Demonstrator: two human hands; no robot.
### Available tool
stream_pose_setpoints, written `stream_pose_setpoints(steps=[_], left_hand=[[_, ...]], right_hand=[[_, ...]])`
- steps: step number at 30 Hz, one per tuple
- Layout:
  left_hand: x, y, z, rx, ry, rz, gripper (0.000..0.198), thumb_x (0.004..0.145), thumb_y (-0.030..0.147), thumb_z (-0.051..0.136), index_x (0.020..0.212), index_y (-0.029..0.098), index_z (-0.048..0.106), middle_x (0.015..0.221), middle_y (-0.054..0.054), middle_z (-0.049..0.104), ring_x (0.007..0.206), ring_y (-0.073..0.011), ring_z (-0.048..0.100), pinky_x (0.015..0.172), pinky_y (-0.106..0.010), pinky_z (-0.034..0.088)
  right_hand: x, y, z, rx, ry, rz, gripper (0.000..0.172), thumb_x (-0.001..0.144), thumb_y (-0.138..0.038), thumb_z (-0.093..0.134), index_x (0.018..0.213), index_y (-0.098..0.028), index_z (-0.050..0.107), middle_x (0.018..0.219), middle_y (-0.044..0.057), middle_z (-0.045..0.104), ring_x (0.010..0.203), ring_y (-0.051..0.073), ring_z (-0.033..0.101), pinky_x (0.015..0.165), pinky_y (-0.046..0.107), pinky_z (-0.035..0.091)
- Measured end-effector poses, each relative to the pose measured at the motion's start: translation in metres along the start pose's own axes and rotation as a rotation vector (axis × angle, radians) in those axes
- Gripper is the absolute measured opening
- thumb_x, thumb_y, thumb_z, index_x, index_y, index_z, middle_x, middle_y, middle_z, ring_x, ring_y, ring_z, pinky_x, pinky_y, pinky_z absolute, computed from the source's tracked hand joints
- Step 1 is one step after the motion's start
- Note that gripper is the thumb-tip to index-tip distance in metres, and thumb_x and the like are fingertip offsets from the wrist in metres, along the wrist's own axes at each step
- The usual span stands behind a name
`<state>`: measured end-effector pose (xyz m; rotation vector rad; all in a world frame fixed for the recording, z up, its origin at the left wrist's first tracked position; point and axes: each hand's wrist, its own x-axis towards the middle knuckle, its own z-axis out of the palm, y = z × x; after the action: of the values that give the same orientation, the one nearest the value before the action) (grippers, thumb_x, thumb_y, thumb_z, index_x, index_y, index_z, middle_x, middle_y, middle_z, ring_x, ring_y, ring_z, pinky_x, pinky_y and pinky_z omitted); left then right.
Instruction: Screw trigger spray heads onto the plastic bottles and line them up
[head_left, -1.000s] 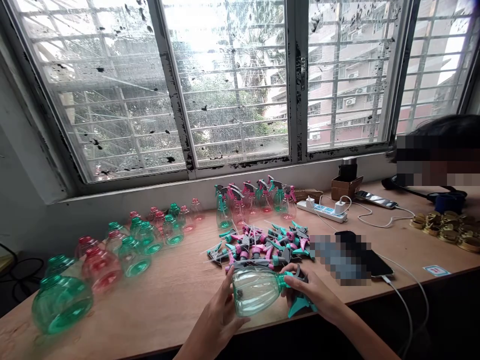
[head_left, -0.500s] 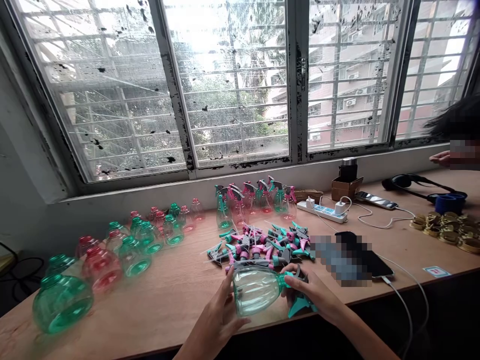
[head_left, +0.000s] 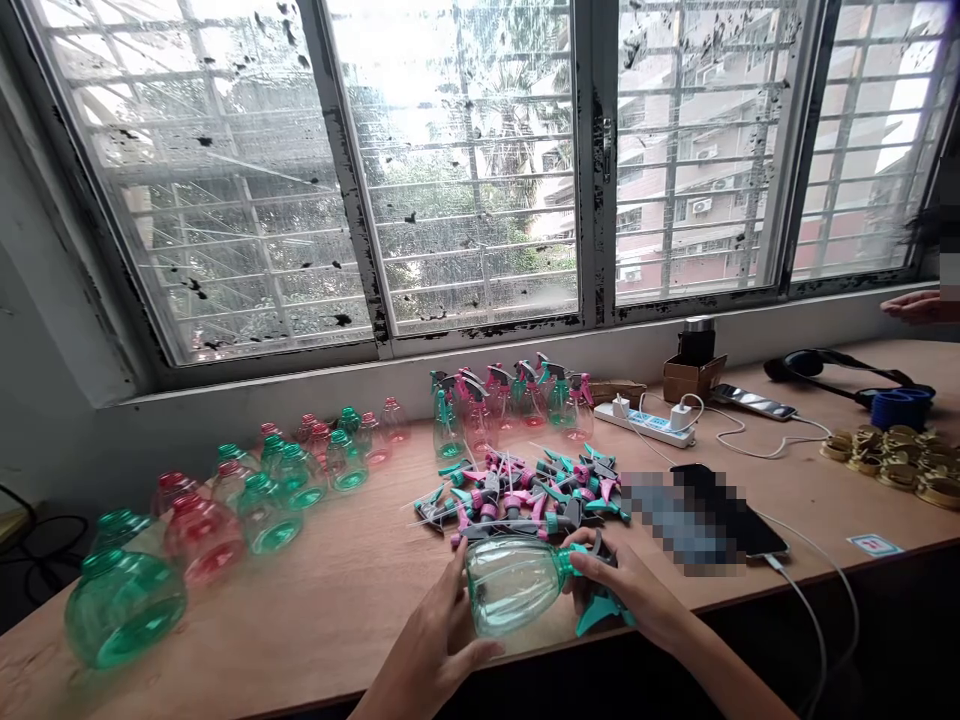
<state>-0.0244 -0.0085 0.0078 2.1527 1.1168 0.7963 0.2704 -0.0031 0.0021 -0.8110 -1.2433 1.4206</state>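
Observation:
A clear green spray bottle (head_left: 514,588) lies sideways in the air over the table's front edge, its neck to the right. My left hand (head_left: 442,630) is wrapped round the base end of it. At the neck, my right hand (head_left: 619,580) closes on the teal and grey spray head (head_left: 600,612), which sits against the bottle's mouth. Whether the thread is fully engaged I cannot tell. Just behind the hands lies a heap of loose pink, teal and grey spray heads (head_left: 517,495) with thin tubes.
Several green and red bottles without heads (head_left: 262,515) stand in rows at left. Bottles with heads fitted (head_left: 480,415) stand by the window wall. To the right are a power strip (head_left: 645,424), a charging phone (head_left: 727,515), headphones (head_left: 840,370), gold-coloured parts (head_left: 900,462) and another person's hand (head_left: 915,305).
My hands and the bottle have barely moved; the bottle has shifted very slightly. The other person at far right has moved further right.

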Motion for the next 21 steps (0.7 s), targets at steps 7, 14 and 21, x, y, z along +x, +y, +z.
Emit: stream_pose_setpoints(steps=[7,14,21], left_hand=[[0.0015,0.0033,0.0014,-0.065,0.006,0.048,0.096,0.091,0.03,0.067,0.161,0.036,0.002,0.16,-0.006,0.043,0.141,-0.0294,0.048,0.114,-0.04,0.041],[0.0003,0.0039,-0.0016,-0.04,-0.006,0.036,0.101,0.09,0.037,0.069,0.161,0.037,-0.003,0.165,-0.007,0.034,0.144,-0.0334,0.044,0.117,-0.046,0.038],[0.0005,0.0014,0.0,-0.023,0.018,0.03,0.099,0.088,0.036,0.073,0.161,0.035,0.007,0.163,-0.007,0.038,0.144,-0.0331,0.043,0.119,-0.045,0.034]], right_hand=[[-0.0003,0.0008,0.0001,0.006,0.008,0.007,0.048,0.077,-0.057,0.079,0.096,-0.018,0.058,0.068,0.003,0.075,0.054,0.02,0.069,0.05,0.027,0.053],[-0.0008,0.0003,0.0006,0.014,-0.002,0.0,0.047,0.078,-0.057,0.078,0.096,-0.018,0.058,0.071,0.003,0.075,0.055,0.019,0.069,0.051,0.027,0.053],[0.0,0.0002,0.0007,0.008,0.007,0.005,0.049,0.075,-0.059,0.079,0.094,-0.019,0.058,0.069,0.003,0.075,0.054,0.02,0.069,0.05,0.027,0.052]])
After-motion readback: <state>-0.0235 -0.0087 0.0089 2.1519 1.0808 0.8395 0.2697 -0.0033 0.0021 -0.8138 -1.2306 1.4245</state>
